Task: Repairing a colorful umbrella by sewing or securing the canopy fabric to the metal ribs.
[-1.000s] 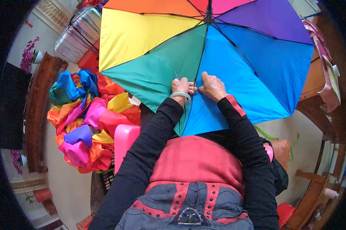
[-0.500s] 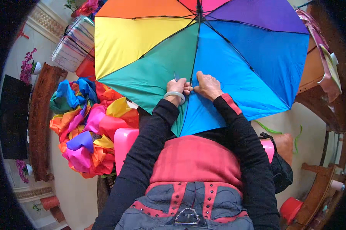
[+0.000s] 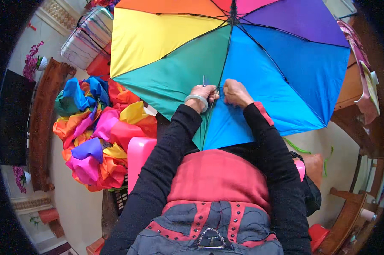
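Observation:
A rainbow-coloured umbrella [image 3: 264, 102] lies opened in front of me, inside upward, its black ribs meeting at the shaft at the top. My left hand [image 3: 204, 94], with a pale bangle [image 3: 196, 102] at the wrist, is closed at the rib between the green and light-blue panels. A small pointed metal tool [image 3: 204, 80] sticks up out of that hand; its lower part is hidden. Just right of the rib, over the light-blue panel, my right hand [image 3: 238, 93] has its fingers curled together. Whatever those fingertips pinch is too small or blurred to make out.
A heap of colourful umbrella cloth [image 3: 94, 136] is piled at my left, above a black basket [image 3: 120, 199]. Beside my left forearm shows a pink seat edge [image 3: 140, 159]. A black bag [image 3: 313, 193] hangs at my right, and wooden furniture [image 3: 355, 212] stands beyond.
The umbrella and both hands sit slightly further right in the view. The right hand's fingers have curled in more and drawn a little away from the rib. The left hand keeps its grip.

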`<act>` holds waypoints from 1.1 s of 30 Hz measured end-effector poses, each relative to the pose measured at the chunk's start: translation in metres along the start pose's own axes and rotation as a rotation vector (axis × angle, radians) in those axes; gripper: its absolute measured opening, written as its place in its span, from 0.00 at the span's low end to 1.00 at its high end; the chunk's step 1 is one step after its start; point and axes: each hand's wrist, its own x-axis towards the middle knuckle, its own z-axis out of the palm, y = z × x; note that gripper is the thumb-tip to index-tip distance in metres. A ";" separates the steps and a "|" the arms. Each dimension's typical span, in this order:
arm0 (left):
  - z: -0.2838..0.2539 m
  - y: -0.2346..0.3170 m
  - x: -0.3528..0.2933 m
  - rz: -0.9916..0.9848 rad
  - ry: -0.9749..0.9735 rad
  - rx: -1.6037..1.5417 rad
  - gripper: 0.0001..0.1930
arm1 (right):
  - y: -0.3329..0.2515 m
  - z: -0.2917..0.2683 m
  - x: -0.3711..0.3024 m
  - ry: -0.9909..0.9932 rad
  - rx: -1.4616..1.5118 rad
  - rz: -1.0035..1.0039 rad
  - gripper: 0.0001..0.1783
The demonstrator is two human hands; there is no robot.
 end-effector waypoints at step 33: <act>0.018 0.001 -0.015 0.315 0.296 0.659 0.10 | -0.047 -0.194 -0.199 0.757 0.763 -0.401 0.08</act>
